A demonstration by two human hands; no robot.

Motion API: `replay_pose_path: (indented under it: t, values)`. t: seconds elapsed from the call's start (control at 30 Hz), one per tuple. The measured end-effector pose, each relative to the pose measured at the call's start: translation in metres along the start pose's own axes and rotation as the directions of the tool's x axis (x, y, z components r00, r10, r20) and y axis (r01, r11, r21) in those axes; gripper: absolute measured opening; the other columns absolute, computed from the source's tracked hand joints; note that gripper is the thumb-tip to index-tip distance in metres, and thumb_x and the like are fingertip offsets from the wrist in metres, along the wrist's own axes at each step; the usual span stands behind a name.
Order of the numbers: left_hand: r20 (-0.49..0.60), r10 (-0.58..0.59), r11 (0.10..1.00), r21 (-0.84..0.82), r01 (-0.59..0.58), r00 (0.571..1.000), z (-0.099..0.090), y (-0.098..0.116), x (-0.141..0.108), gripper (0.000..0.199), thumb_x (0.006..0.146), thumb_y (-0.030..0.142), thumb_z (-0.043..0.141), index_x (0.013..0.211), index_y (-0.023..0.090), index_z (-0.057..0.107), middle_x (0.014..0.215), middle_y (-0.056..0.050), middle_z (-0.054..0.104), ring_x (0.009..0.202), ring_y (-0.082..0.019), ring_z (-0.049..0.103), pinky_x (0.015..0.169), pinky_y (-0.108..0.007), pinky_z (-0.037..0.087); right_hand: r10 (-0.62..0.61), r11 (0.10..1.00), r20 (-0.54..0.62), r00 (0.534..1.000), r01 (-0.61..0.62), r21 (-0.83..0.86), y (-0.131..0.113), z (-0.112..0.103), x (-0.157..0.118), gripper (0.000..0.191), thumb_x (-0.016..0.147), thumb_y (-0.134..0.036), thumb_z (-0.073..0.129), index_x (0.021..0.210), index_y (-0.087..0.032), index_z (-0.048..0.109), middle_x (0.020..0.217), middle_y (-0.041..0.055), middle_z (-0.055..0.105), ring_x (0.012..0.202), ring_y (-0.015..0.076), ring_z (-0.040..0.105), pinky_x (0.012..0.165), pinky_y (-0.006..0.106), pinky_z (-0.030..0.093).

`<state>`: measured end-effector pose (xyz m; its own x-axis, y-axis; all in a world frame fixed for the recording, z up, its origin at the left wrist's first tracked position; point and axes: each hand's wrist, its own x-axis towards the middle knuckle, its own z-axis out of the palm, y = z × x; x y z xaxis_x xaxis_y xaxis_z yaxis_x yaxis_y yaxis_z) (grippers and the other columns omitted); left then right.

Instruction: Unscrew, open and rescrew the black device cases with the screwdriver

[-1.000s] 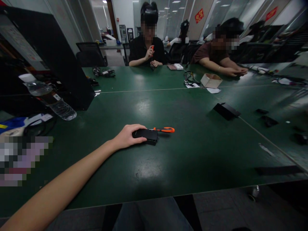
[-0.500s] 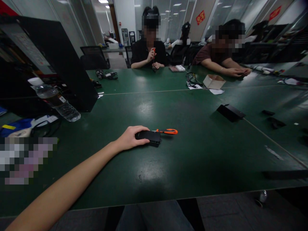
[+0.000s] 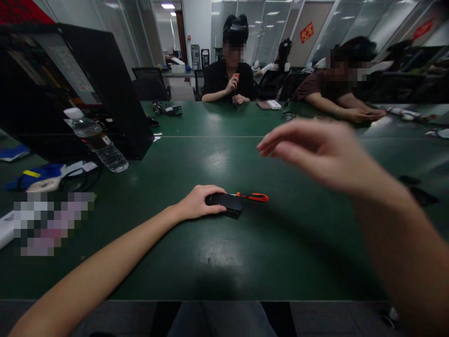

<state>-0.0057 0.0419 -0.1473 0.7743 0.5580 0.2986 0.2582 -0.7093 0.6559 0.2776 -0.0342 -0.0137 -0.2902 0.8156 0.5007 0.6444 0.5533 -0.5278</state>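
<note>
My left hand (image 3: 198,201) grips a small black rectangular case (image 3: 229,202) on the green table, fingers over the far side and thumb along the near side. Just behind the case lies a screwdriver (image 3: 254,196) with an orange and black handle; its thin shaft runs toward the case and is partly hidden. My right hand (image 3: 315,145) hangs in the air to the right, beyond and above the screwdriver. It is somewhat blurred, its fingers stretched toward the left with a gap above the thumb, and nothing shows in it.
A clear water bottle (image 3: 100,142) stands at the left by a black computer case (image 3: 108,93). Cables (image 3: 166,108) lie farther back on the green table (image 3: 168,262). Across it, one person (image 3: 229,79) holds an orange-handled tool; another person (image 3: 340,100) leans on the table at right.
My right hand has come into view from the right and is raised over the table. The view has turned slightly; my left hand stays on the black case.
</note>
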Motion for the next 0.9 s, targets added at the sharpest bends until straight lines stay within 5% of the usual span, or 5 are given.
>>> replay_pose_path:
  t: [0.13,0.23,0.6,0.73,0.9]
  values:
    - [0.021,-0.013,1.0,-0.019,0.014,1.0,0.0,0.0,0.0,0.041,0.085,0.042,0.079,0.116,0.016,0.072,0.111,-0.009,0.077,0.099,-0.023,0.071,0.087,-0.033,0.051,0.028,0.988,0.313,0.949,0.021,-0.152,0.033,0.042,-0.022,0.034,0.097,-0.046,0.061,0.12,-0.023,0.072,0.115,0.0083,0.076,0.097,0.0242,0.072,0.084,0.038,0.057]
    - [0.034,-0.024,0.999,-0.031,0.025,0.999,-0.001,0.001,0.0,0.041,0.084,0.042,0.08,0.115,0.017,0.072,0.11,-0.008,0.077,0.097,-0.023,0.072,0.085,-0.032,0.05,0.062,0.995,0.404,0.913,-0.024,-0.1,0.053,0.067,-0.037,0.033,0.104,-0.04,0.049,0.112,-0.023,0.075,0.104,0.0065,0.078,0.089,0.0212,0.073,0.079,0.034,0.056]
    - [0.028,0.006,0.998,-0.058,-0.004,1.0,-0.001,-0.003,0.0,0.047,0.081,0.043,0.084,0.118,0.017,0.074,0.112,-0.009,0.078,0.101,-0.024,0.073,0.087,-0.032,0.05,-0.087,0.989,0.287,0.954,0.118,-0.09,0.074,0.096,-0.056,0.03,0.102,-0.037,0.052,0.111,-0.017,0.072,0.098,0.0109,0.076,0.084,0.0201,0.072,0.075,0.031,0.055]
    - [0.025,0.001,0.998,-0.066,0.001,1.0,-0.001,-0.004,0.0,0.049,0.08,0.044,0.084,0.119,0.017,0.074,0.112,-0.009,0.078,0.1,-0.024,0.073,0.085,-0.032,0.05,0.028,0.997,0.306,0.952,-0.049,0.063,0.077,0.102,-0.055,0.033,0.101,-0.04,0.052,0.109,-0.017,0.074,0.098,0.009,0.077,0.083,0.0188,0.071,0.077,0.03,0.054]
    - [0.016,0.0,0.997,-0.071,0.001,1.0,-0.001,-0.003,0.0,0.049,0.08,0.044,0.084,0.119,0.017,0.074,0.111,-0.01,0.079,0.098,-0.024,0.073,0.083,-0.032,0.05,0.211,0.909,0.418,0.883,-0.335,0.248,0.076,0.102,-0.05,0.041,0.098,-0.049,0.054,0.106,-0.017,0.077,0.098,0.0067,0.078,0.087,0.0198,0.07,0.079,0.031,0.053]
